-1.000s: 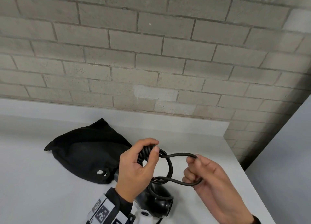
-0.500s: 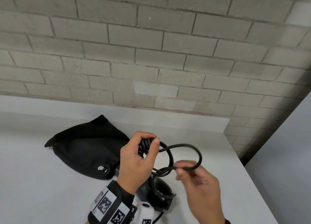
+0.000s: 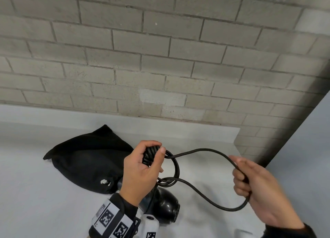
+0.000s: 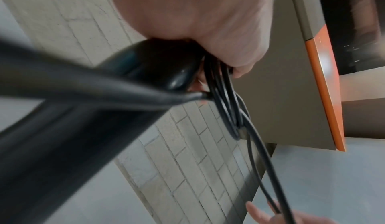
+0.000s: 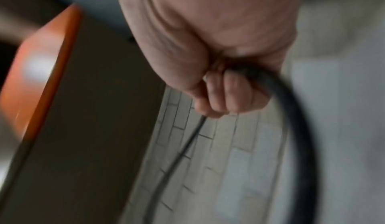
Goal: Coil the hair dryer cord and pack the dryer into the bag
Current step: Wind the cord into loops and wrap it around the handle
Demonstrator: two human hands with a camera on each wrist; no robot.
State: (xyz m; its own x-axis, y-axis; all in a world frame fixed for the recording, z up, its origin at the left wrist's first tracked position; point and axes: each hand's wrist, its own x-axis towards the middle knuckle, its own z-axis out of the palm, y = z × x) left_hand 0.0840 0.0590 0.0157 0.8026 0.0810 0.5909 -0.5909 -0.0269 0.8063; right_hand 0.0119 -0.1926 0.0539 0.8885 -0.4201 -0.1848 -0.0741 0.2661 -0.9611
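My left hand (image 3: 144, 168) grips the black hair dryer's handle with several cord loops (image 3: 175, 173) wound round it; the dryer's round body (image 3: 165, 208) hangs below, just above the white table (image 3: 35, 193). In the left wrist view the same left hand (image 4: 208, 35) clamps the handle (image 4: 158, 63) and the cord turns (image 4: 223, 96). My right hand (image 3: 250, 180) grips the loose cord (image 3: 210, 151) out to the right, fingers curled round it; the right wrist view shows the right hand's fingers (image 5: 225, 94) closed on the cord (image 5: 291, 112). The black fabric bag (image 3: 85, 159) lies on the table left of my hands.
A grey brick wall (image 3: 160, 59) runs behind the table's raised back ledge (image 3: 160, 125). The table's right edge ends near a grey panel (image 3: 307, 148). An orange-edged board (image 4: 325, 79) shows in the wrist views.
My right hand has swung out to the right, drawing the free cord into a much wider loop. The left hand keeps its hold on the handle and wound cord.
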